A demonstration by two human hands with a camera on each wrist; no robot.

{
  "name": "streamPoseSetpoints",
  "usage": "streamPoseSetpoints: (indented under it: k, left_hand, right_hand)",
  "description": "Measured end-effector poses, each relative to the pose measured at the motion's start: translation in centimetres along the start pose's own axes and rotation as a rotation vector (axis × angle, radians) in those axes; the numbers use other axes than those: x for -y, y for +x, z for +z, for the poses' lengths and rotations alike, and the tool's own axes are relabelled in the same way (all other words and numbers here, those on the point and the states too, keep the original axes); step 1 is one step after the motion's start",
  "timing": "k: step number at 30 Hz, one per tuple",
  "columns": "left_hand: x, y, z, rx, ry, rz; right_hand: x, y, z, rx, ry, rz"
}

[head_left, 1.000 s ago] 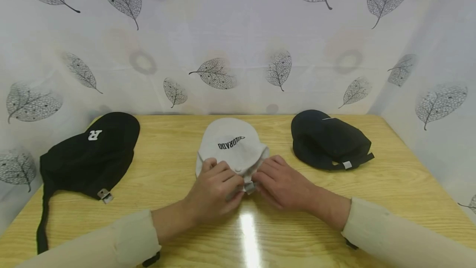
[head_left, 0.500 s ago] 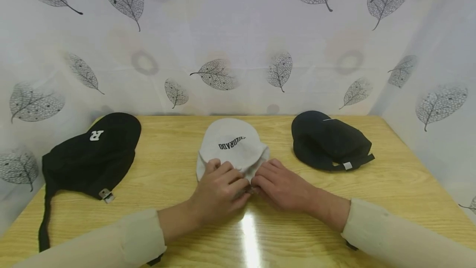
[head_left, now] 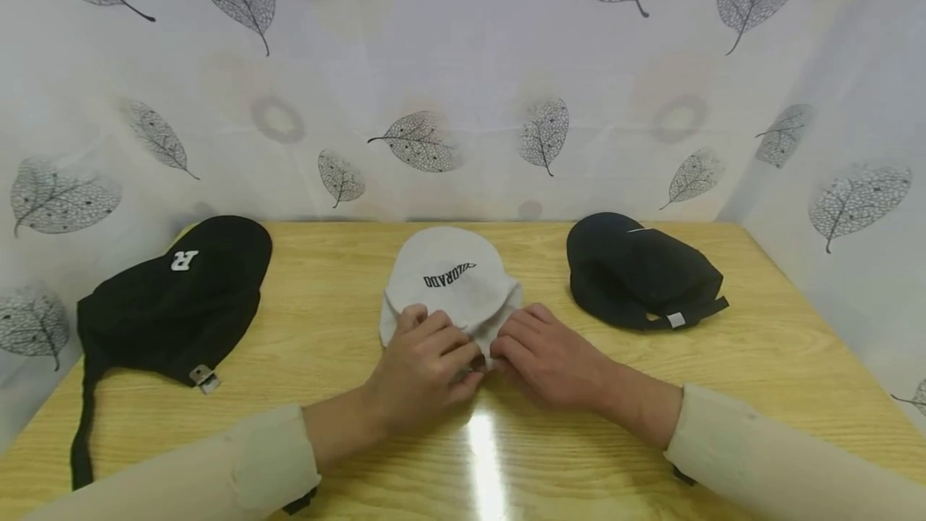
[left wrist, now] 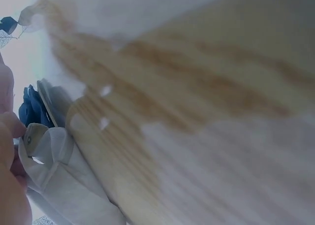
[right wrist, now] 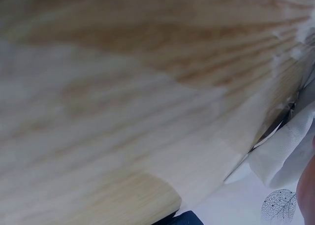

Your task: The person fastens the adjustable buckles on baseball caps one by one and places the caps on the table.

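Note:
A white baseball cap (head_left: 448, 280) lettered "COLORADO" lies mid-table in the head view, its brim toward the back curtain. At its near edge, the left hand (head_left: 427, 368) pinches the back strap with curled fingers. Close beside it, the right hand (head_left: 550, 356) grips the same near edge from the right. In the left wrist view, a metal buckle (left wrist: 35, 138) on the cap shows next to the left fingertips. White cap fabric (right wrist: 285, 146) is by the right hand (right wrist: 307, 190) in the right wrist view. The fingers hide most of the strap.
On the left of the wooden table (head_left: 325, 296) lies a black cap (head_left: 174, 304) with a white "R" and a long loose strap. A dark cap (head_left: 644, 272) rests on the right. A leaf-patterned curtain (head_left: 463, 79) stands behind.
The left hand has shifted slightly right, toward the right hand, and the metal buckle seen between the hands earlier is now covered. The caps stay in place.

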State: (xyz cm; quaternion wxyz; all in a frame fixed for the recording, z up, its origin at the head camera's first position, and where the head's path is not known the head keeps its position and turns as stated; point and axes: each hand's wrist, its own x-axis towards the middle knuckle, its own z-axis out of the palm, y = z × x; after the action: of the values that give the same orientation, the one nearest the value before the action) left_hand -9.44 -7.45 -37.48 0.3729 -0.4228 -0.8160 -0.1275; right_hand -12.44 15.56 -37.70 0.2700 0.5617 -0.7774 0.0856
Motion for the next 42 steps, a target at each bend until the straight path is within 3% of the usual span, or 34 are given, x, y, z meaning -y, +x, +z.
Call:
streamPoseSetpoints:
  k: [13,24,32,42]
  left_hand:
    - [0.32,0.12,0.10,0.009,-0.032,0.045]
    - [0.29,0.04,0.06,0.025,-0.064,0.034]
    - [0.20,0.12,-0.08,0.098,-0.086,-0.021]
    - [0.15,0.09,-0.12,0.127,-0.109,-0.061]
  right_hand:
    - [-0.06,-0.16,0.17,0.003,-0.004,0.010]
    - [-0.05,-0.07,0.18,-0.008,0.006,0.008]
    - [-0.05,-0.12,0.18,-0.007,-0.004,0.011]
    - [-0.10,-0.08,0.15,-0.024,-0.007,0.003]
